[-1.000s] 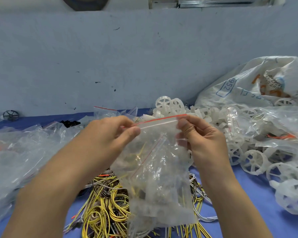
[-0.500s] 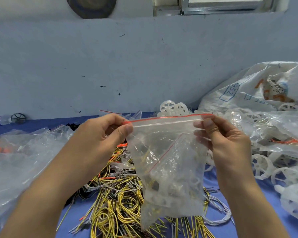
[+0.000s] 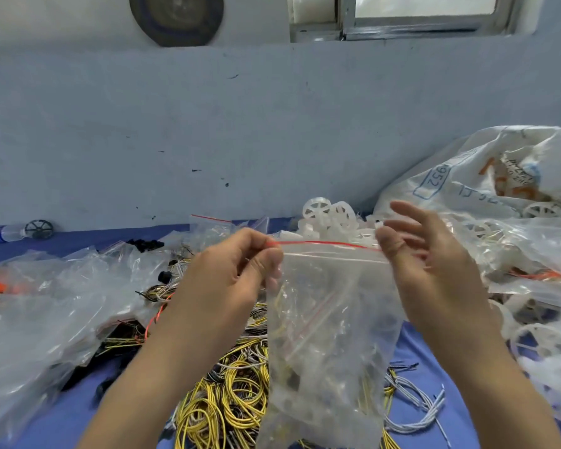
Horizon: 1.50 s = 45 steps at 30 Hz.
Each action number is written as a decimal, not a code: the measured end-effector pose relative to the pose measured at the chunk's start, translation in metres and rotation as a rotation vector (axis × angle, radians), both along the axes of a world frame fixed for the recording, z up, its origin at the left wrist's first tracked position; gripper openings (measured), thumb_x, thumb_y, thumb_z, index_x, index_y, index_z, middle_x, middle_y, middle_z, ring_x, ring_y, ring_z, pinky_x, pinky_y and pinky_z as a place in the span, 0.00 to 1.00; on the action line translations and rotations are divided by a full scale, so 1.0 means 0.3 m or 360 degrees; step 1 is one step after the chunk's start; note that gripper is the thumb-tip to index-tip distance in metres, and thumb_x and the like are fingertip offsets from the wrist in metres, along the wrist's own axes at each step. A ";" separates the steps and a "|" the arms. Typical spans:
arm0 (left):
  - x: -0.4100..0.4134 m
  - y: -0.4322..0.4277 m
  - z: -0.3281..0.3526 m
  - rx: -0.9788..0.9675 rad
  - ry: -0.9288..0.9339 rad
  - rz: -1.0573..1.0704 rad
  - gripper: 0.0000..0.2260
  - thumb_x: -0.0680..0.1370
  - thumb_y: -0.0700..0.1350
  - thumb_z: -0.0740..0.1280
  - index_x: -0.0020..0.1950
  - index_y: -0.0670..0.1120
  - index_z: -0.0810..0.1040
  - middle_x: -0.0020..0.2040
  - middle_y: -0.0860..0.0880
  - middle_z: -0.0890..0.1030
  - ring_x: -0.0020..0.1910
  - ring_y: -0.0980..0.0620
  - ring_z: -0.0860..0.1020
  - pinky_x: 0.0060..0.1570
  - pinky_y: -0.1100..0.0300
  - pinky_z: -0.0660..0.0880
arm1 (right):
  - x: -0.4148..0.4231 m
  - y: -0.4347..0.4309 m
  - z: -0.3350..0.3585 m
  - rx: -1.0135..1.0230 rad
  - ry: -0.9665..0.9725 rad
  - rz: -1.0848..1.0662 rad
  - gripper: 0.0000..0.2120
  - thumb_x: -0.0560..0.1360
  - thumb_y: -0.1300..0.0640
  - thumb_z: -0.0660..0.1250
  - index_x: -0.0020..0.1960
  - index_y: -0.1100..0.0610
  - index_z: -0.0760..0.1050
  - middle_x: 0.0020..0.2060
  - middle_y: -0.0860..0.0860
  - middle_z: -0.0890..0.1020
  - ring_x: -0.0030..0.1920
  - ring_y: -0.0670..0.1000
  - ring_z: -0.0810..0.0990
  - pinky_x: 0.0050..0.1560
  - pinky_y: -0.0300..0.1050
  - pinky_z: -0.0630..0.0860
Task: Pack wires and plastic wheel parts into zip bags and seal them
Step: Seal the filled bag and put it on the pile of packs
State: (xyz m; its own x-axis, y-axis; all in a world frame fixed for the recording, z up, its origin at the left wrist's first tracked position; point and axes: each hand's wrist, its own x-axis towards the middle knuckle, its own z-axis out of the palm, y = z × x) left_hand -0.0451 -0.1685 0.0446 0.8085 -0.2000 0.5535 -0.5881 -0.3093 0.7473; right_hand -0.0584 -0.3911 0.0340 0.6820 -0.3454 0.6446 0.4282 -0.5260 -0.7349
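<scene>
Clear, soft plastic makes the bag (image 3: 331, 322) floppy and light, so it is best held by its red strip (image 3: 327, 244). One top corner is pinched by the left hand (image 3: 237, 273). The right hand (image 3: 425, 254) is spread wide, holding nothing. Wires (image 3: 227, 393) lie underneath on the table (image 3: 431, 358).

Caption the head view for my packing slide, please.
Left hand pinches a filled zip bag at its corner; right hand opens at the other end, above wires.
</scene>
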 end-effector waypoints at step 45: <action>0.052 0.004 -0.055 -0.0684 -0.0109 0.0327 0.05 0.75 0.47 0.71 0.44 0.56 0.86 0.41 0.56 0.86 0.41 0.60 0.82 0.39 0.68 0.78 | 0.008 -0.002 -0.004 -0.0428 0.0028 -0.0192 0.05 0.75 0.56 0.73 0.47 0.47 0.84 0.38 0.41 0.82 0.41 0.46 0.78 0.41 0.40 0.71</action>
State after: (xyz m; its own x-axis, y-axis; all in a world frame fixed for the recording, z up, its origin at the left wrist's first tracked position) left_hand -0.0295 -0.1673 0.0282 0.7660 0.2185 0.6045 -0.5996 -0.0960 0.7945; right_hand -0.0561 -0.3916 0.0328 0.6582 -0.2431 0.7125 0.3391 -0.7493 -0.5688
